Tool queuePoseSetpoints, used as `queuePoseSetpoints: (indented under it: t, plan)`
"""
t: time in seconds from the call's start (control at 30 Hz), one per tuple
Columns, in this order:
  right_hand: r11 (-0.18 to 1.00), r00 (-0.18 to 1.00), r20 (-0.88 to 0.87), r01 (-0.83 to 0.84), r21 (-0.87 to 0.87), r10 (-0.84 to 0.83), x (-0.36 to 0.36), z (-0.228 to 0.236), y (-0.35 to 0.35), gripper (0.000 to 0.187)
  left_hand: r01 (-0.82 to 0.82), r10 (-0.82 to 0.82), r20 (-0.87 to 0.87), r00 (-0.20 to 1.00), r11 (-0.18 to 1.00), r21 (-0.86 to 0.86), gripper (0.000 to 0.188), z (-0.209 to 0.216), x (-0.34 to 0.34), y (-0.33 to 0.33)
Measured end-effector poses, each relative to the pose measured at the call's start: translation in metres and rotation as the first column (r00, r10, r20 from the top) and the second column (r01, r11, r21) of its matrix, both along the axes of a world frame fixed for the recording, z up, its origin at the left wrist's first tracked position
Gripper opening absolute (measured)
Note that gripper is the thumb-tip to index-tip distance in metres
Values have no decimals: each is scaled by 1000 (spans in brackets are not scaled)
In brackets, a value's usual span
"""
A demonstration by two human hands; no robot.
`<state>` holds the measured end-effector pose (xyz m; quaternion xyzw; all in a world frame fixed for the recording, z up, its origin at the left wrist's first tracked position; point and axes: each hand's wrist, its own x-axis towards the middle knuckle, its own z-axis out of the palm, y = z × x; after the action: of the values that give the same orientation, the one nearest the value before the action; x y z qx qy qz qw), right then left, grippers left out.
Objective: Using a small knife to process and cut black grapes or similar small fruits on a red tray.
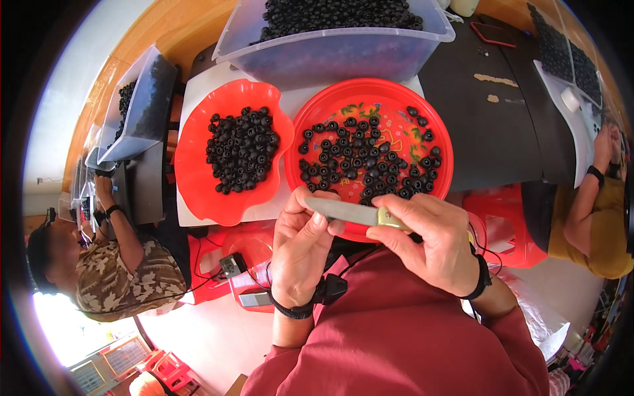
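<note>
My right hand [439, 244] grips a knife [353, 212] by its pale yellow-green handle, and the broad metal blade points left. At the blade's tip end, my left hand [300, 241] is closed, its thumb against the blade; whatever small piece its fingers may hold is hidden. Both hands are over the near edge of a round red tray [298, 142] with a printed floral bottom. Small round black pieces with holes [356, 152] lie scattered across it. To its left, a wavy-edged red bowl [191, 155] holds a heap of similar black pieces [243, 150].
Behind the tray stands a large clear plastic bin [337, 59] full of black pieces. A red-edged phone [493, 34] lies on the dark table [475, 125]. People work at left [132, 277] and right [588, 211], beside other bins. Red stools [505, 224] stand below.
</note>
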<state>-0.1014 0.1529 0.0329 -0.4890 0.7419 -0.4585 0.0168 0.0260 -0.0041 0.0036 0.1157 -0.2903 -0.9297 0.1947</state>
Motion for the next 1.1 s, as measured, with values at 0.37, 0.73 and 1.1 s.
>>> queuePoseSetpoints:
  t: [0.37,0.73,1.1]
  plan:
    - [1000,997,75,15,4,-15,2,-1,2,31,-30,30,21,999,999,-27,21,1,-2,1]
    - [1000,986,162,-28,-11,30,3,2,6,32,62,-61,-11,998,990,124,19,-5,-3,-3]
    - [999,995,91,26,31,-29,1,-7,6,30,-2,4,41,999,1000,-29,21,0,-4,2]
